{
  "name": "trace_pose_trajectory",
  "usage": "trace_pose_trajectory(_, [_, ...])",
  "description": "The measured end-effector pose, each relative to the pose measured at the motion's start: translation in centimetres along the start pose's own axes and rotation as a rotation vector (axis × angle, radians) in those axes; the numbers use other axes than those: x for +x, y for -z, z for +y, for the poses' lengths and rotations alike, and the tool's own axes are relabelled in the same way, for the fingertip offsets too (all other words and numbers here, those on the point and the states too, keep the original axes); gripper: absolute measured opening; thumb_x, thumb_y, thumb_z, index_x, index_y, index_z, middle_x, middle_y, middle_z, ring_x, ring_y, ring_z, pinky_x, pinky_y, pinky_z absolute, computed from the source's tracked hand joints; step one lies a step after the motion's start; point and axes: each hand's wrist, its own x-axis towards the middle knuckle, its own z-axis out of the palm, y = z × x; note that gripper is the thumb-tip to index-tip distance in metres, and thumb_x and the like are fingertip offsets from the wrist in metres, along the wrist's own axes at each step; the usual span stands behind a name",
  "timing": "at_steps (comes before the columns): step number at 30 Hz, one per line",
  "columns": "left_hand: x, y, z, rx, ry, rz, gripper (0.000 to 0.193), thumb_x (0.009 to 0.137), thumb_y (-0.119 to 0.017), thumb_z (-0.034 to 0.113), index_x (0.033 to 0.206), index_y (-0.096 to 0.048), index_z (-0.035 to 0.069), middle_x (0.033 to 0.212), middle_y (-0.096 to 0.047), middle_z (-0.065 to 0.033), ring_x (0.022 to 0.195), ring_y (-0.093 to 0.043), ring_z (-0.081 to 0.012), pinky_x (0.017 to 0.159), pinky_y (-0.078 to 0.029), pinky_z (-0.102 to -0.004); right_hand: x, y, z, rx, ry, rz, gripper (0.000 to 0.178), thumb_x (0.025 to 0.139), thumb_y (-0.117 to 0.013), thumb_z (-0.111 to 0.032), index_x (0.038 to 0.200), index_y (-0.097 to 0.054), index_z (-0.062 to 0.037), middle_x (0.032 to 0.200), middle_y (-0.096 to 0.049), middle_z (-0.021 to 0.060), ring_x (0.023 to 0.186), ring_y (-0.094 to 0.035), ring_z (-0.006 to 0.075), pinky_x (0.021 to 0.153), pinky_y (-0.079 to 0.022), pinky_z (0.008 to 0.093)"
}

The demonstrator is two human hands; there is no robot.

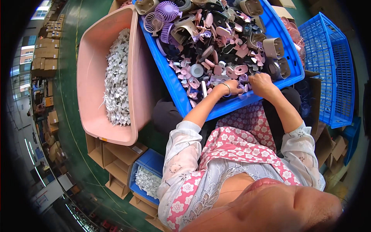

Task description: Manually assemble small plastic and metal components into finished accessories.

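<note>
A blue tray [160, 71] in front of me is heaped with plastic parts of small fans in pink, lilac, black and beige. Over its near edge, my left hand [231, 88] has its fingers closed at a small lilac plastic part [244, 82]. My right hand [261, 83] is just right of it, curled with the knuckles up; its fingers hide whatever they grip. Around both hands lie pink oval pieces [240, 69], pink fan blades [258, 58] and a pale round disc [196, 70]. Lilac round fan grilles [167, 11] sit at the tray's far left.
Left of the tray stands a large pink bin [91, 85] with many white fan blades [118, 77]. A small blue bin [135, 170] of white pieces rests by cardboard boxes [118, 158] at lower left. At right is a blue slatted crate [326, 69] beside pink fan grilles [292, 33].
</note>
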Motion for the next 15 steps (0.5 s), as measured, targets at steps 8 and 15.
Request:
trace_pose_trajectory(8, [-5.6,12.9,-3.5,0.114,0.688,0.682,0.031,0.078,-0.050,0.026,0.089,-0.065,0.001,0.093,-0.062,-0.0231,0.090,-0.060,-0.0375,0.078,-0.047,-0.0446,-0.1,1.5,0.6,0.047,-0.070,0.051,0.013,0.067,-0.057,-0.007,0.077,-0.065,-0.0052,0.074,-0.064,0.0149,0.072,-0.064,0.0292,0.060,-0.051,0.0375])
trace_pose_trajectory(15, [-0.8,9.4,-11.7,-0.377,0.242,0.468,0.088,0.067,-0.051,0.071,0.108,-0.054,-0.007,0.107,-0.055,-0.0274,0.106,-0.052,-0.0345,0.091,-0.039,-0.0360,1.1,0.9,-0.1,0.107,-0.044,-0.009,0.011,0.064,-0.060,-0.007,0.073,-0.066,-0.0051,0.079,-0.065,0.0135,0.075,-0.064,0.0286,0.061,-0.052,0.0369])
